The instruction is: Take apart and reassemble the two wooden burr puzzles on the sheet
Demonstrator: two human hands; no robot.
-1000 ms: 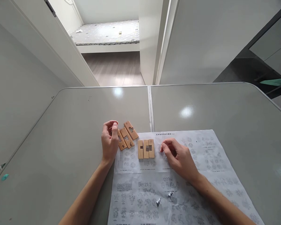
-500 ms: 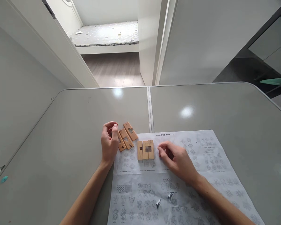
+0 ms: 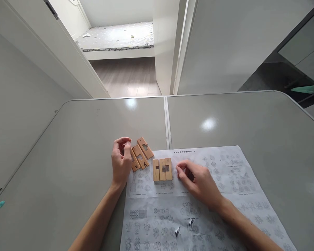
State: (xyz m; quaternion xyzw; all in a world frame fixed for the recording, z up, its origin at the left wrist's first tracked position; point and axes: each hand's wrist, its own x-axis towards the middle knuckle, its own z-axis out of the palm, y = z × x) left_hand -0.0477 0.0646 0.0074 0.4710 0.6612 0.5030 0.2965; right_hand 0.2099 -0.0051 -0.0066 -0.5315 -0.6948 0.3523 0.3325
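My left hand rests with fingers loosely curled and nothing visible in them, against the left edge of a fanned group of notched wooden puzzle pieces. One piece marked 2 is partly hidden by that hand. Beside it lie a piece marked 3 and another marked 1. To their right stand three lighter wooden pieces side by side: a left one, a middle one and a right one, with square gaps between them. My right hand lies just right of these, thumb and forefinger together, apparently holding nothing.
Under the pieces and my right arm spreads a creased printed sheet of small diagrams, with two small tears. It lies on a grey table with a centre seam. A doorway beyond shows a bed.
The view has shifted very slightly. Both hands and all the wooden pieces keep the same places relative to each other.
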